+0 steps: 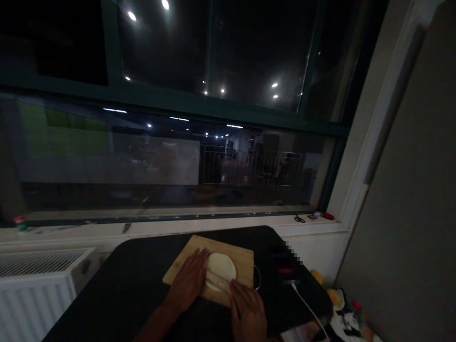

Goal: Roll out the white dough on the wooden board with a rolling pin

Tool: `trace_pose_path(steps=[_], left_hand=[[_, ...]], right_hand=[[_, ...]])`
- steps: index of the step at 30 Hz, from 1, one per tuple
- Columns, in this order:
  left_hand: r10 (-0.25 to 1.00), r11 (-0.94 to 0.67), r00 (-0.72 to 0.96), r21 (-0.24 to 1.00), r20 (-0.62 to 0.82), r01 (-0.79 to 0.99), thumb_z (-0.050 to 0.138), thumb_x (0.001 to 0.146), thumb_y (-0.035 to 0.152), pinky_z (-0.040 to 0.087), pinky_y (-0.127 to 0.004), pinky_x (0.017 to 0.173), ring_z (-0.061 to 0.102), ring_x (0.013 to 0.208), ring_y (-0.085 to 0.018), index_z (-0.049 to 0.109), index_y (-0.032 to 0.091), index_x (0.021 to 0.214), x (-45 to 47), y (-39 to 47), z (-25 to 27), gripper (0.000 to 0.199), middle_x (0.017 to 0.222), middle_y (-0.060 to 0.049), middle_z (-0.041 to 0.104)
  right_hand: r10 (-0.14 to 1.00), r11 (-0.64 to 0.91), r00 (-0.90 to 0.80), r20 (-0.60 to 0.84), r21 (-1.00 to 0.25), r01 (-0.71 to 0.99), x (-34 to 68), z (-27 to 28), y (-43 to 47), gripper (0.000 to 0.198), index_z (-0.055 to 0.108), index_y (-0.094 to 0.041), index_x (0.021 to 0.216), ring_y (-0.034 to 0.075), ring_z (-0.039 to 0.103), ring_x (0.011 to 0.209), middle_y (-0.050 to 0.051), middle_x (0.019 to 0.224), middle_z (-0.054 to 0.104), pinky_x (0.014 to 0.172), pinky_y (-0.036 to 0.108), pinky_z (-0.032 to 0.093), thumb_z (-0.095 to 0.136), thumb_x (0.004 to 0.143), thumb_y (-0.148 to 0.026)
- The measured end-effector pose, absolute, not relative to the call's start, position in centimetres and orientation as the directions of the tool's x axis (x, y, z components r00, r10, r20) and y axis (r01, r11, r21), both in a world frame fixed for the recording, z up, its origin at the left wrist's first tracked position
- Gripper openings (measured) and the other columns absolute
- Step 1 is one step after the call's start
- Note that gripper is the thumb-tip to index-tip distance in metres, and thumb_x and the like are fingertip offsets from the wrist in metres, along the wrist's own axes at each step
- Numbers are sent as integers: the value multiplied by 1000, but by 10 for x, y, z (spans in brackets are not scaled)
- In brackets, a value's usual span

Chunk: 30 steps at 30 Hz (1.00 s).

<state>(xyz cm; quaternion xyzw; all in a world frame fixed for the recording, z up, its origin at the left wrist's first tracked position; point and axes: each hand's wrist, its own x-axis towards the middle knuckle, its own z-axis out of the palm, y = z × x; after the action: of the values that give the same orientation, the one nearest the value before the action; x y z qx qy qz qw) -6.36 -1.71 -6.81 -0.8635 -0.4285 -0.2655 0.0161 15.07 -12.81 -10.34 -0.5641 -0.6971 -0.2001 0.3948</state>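
On a wooden cutting board [244, 259] lies a round, flat sheet of pale dough [225, 262]. A light rolling pin [217, 281] rests slantwise across the dough's lower part. My right hand [248, 306] has its fingers closed round the pin's right end. My left hand [188, 280] lies over the board's left side, fingers stretched out and close together, beside the dough's left edge. The pin's left end meets this hand near the thumb side; the hand hides the exact contact.
The board sits on a black table [142, 266]. To its right are a pixelated dark device and a white cable [308, 306]. Behind, scissors [299, 219] lie on the windowsill [213, 225]. A white radiator [39, 289] stands left, and mixed items [347, 318] are piled lower right.
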Motion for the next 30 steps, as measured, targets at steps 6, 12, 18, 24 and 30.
trace_pose_path(steps=[6,12,18,24,30], left_hand=[[761,-605,463,238,454,760,31,101,40,39,-37,112,36,139,-17,36,32,146,-80,-40,-58,46,149,6,44],[813,-466,330,196,479,863,33,100,39,45,-32,106,53,127,-16,46,27,141,-86,-67,-62,45,139,1,56],[835,-345,243,125,494,930,31,99,37,44,-37,107,47,132,-22,47,19,142,-68,-63,-57,49,146,-4,49],[917,-188,140,95,375,978,27,97,33,32,-57,111,29,141,-31,41,16,145,-35,-55,-55,52,153,-8,34],[981,-139,114,153,157,979,22,97,36,21,-67,110,20,144,-33,34,16,148,-25,-46,-56,55,156,-10,23]], right_hand=[[670,181,64,739,-247,952,137,-109,-127,36,60,-30,123,28,63,101,7,114,68,75,38,48,50,92,-46],[817,193,-2,576,-271,943,147,-48,-78,36,63,-27,111,23,61,100,7,106,68,83,36,43,29,101,-35],[881,400,-344,324,-123,908,150,21,24,43,49,-21,136,24,65,98,11,107,70,88,38,42,35,96,-29],[752,657,-633,182,-137,741,141,15,90,51,51,-31,137,18,61,109,1,124,65,95,31,42,51,86,-28],[755,649,-603,258,-164,743,150,-26,90,43,58,-26,130,20,37,136,2,142,51,117,49,10,34,95,-24]])
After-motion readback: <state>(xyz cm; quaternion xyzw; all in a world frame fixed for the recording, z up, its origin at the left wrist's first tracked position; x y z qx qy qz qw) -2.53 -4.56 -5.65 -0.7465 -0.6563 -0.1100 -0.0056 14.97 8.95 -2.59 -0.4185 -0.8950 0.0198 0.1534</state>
